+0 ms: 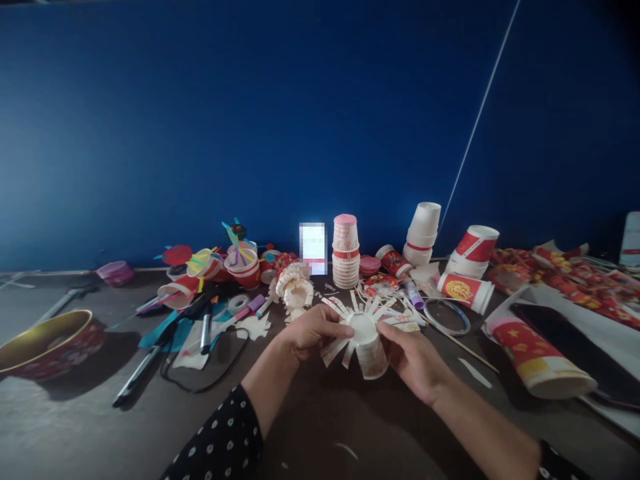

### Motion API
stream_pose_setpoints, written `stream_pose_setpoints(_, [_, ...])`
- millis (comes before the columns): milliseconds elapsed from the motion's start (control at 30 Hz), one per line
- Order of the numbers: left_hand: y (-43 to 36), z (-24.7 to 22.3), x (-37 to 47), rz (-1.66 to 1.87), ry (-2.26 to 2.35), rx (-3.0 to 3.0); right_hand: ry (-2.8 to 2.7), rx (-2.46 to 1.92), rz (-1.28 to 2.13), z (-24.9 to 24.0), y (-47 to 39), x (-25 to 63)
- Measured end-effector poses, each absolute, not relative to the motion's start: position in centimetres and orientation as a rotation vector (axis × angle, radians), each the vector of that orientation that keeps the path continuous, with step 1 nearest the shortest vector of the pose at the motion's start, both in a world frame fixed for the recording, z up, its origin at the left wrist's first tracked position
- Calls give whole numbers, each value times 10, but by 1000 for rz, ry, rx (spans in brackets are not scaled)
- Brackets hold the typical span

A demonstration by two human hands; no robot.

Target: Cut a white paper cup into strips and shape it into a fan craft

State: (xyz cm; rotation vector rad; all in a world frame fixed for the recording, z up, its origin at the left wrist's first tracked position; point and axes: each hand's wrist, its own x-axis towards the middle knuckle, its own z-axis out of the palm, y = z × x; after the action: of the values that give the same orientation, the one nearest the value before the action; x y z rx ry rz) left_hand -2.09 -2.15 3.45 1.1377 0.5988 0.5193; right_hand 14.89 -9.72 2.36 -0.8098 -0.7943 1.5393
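Between my hands is a white paper cup (pixel 373 360) with its side cut into strips that fan outward around it. My left hand (pixel 316 331) is closed on the strips at its left, thumb lying toward the middle of the cup. On the opposite side, my right hand (pixel 413 357) grips the cup's edge, its fingers partly hidden behind the strips. Just beyond the left hand sits a curled white paper piece (pixel 295 290). A stack of paper cups (pixel 346 257) with a pink top stands farther back.
At left lie a gold-lined bowl (pixel 47 347), a black marker (pixel 145 370) and a looped black cord (pixel 200 390). To the right are a tape roll (pixel 447 317), a thin stick (pixel 473 353), a red-and-yellow cup (pixel 540 360) and a phone (pixel 575 353). A blue wall (pixel 250 133) rises behind.
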Motion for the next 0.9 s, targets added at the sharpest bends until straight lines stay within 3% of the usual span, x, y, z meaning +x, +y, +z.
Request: stream_pose_setpoints(900, [-26, 43, -18, 570, 574, 1122, -782, -892, 1457, 24, -99, 146])
